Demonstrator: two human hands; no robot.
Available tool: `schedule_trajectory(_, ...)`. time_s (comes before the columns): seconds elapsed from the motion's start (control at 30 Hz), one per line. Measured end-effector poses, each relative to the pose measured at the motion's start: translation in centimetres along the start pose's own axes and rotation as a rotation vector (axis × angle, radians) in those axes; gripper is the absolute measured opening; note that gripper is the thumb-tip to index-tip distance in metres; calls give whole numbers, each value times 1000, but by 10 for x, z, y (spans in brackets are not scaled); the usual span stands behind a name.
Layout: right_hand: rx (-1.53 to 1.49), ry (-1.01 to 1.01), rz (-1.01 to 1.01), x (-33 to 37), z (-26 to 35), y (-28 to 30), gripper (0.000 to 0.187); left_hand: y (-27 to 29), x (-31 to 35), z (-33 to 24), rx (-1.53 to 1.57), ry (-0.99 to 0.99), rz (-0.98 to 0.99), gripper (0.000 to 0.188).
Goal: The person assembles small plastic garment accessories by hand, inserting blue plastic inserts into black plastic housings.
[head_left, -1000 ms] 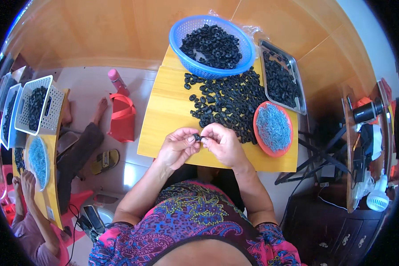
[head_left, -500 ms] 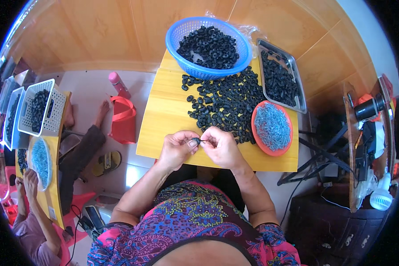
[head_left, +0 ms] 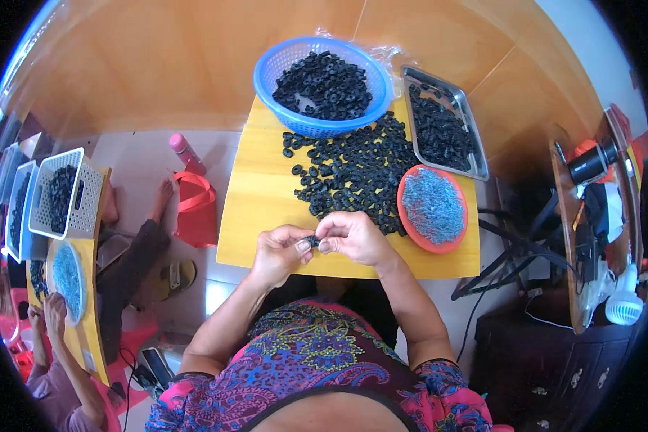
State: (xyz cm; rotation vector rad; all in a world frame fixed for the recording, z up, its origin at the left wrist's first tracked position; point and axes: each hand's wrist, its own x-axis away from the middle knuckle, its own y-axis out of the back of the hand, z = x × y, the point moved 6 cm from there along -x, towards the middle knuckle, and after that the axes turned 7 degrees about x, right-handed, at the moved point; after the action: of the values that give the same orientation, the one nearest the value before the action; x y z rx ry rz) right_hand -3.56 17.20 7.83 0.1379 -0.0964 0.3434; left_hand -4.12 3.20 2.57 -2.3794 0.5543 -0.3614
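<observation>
My left hand (head_left: 279, 252) and my right hand (head_left: 351, 237) meet over the near edge of a small yellow table (head_left: 259, 209), fingertips pinched together on one small black ring part (head_left: 311, 240). Just beyond them lies a loose heap of the same black ring parts (head_left: 356, 173). A blue plastic basket (head_left: 266, 68) full of these rings stands at the table's far edge. To the right sit a metal tray (head_left: 478, 158) with more black parts and a red dish (head_left: 410, 230) filled with small blue-grey pieces.
Another person sits at a second yellow table (head_left: 86, 338) on the left, with white baskets (head_left: 83, 209) of black parts and a dish of blue pieces. A red bag (head_left: 194, 212) and pink bottle (head_left: 183, 150) stand on the floor. A dark cabinet, cables and fan are at right.
Both hands stay together at the table's near edge, working the small black part between the fingertips. The view has shifted slightly; nothing else has moved.
</observation>
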Motion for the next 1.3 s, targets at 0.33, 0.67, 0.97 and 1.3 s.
schedule_trajectory(0.33, 38, 19, -106, 6, -8, 8, 10, -10, -13, 17, -58, -23, 42, 19)
schedule_trajectory(0.67, -206, 107, -664, 25, 19, 167, 6, 19, -10, -13, -661, -341, -166, 29)
schedule_trajectory(0.97, 344, -49, -722, 55, 15, 163, 23, 32, -19, -13, -542, -224, -222, 25)
schedule_trajectory(1.3, 909, 160, -587, 74, 0, 41, 14, 36, -23, -5, -328, -205, -221, 23)
